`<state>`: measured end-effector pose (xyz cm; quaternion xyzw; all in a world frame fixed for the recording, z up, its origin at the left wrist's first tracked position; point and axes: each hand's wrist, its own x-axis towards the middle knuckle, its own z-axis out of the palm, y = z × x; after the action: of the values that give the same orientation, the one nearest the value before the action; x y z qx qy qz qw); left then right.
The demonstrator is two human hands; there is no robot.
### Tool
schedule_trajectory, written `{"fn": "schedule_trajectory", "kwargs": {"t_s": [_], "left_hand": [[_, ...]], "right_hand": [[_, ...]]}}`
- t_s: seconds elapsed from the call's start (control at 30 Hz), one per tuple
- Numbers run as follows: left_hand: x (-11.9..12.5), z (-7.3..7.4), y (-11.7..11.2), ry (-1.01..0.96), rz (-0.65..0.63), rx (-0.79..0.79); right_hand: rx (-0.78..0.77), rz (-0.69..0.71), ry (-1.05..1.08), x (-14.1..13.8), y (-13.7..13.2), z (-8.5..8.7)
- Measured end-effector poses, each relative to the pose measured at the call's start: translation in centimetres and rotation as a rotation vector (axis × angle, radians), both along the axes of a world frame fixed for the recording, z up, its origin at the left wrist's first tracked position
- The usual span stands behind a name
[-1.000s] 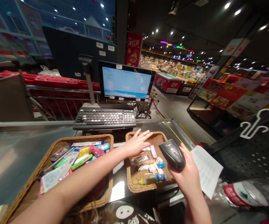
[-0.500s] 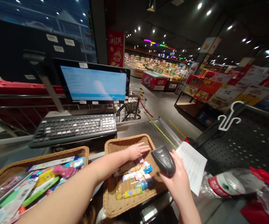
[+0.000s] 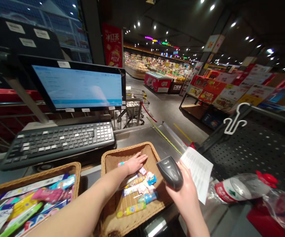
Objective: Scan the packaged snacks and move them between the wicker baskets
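My left hand [image 3: 133, 163] reaches into the small wicker basket [image 3: 112, 154]. Its fingers lie close together over a small pink-tipped stick [image 3: 121, 163] whose end pokes out at the thumb side. Just right of the fingers lie several small snack packets [image 3: 142, 187] and a yellow tube [image 3: 131, 209]. My right hand [image 3: 185, 194] hovers beside the basket's right rim. It grips a black barcode scanner [image 3: 170, 171] with its head pointing up and left, and pinches a white printed sheet of paper [image 3: 198, 171] behind it.
A larger wicker basket [image 3: 65, 168] with several colourful packets sits at the left. A keyboard [image 3: 58, 141] and lit monitor [image 3: 78, 85] stand behind. A plastic bottle [image 3: 241, 187] lies at the right, below a black perforated panel [image 3: 256, 148] with a white hook. A shopping cart [image 3: 132, 110] stands beyond the steel counter.
The view has swung right and closer to the small basket. My left hand went from spread flat to fingers drawn together, with a pink stick end now showing. My right hand still holds scanner and paper.
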<state>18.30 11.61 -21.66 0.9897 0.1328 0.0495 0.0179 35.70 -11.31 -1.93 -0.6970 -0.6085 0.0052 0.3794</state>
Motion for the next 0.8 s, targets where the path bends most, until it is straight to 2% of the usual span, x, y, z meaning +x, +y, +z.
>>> {"fn": "schedule_trajectory", "kwargs": {"t_s": [0.1,0.17,0.27,0.37,0.47,0.63,0.8], "left_hand": [[0.4,0.5,-0.3,0.015,0.029,-0.024],[0.6,1.5,-0.5,0.018,0.053,-0.043],[0.6,3.8,-0.9,0.017,0.087,-0.068],[-0.4,7.0,-1.3,-0.005,0.127,-0.073],[-2.8,10.7,-2.1,-0.062,0.164,-0.064],[-8.8,16.5,-4.2,-0.269,0.207,-0.001],[-14.4,20.0,-6.6,-0.349,0.281,0.147]], "right_hand": [[-0.002,0.010,-0.017,-0.2,-0.1,0.0],[-0.002,0.016,-0.034,-0.4,-0.1,0.1],[0.013,0.026,-0.042,-1.0,0.0,0.3],[0.035,0.047,-0.047,-1.6,0.1,0.6],[0.054,0.068,-0.063,-2.4,0.1,0.8],[0.089,0.125,-0.078,-4.5,0.0,1.5],[0.083,0.184,-0.105,-6.8,0.0,2.0]]}}
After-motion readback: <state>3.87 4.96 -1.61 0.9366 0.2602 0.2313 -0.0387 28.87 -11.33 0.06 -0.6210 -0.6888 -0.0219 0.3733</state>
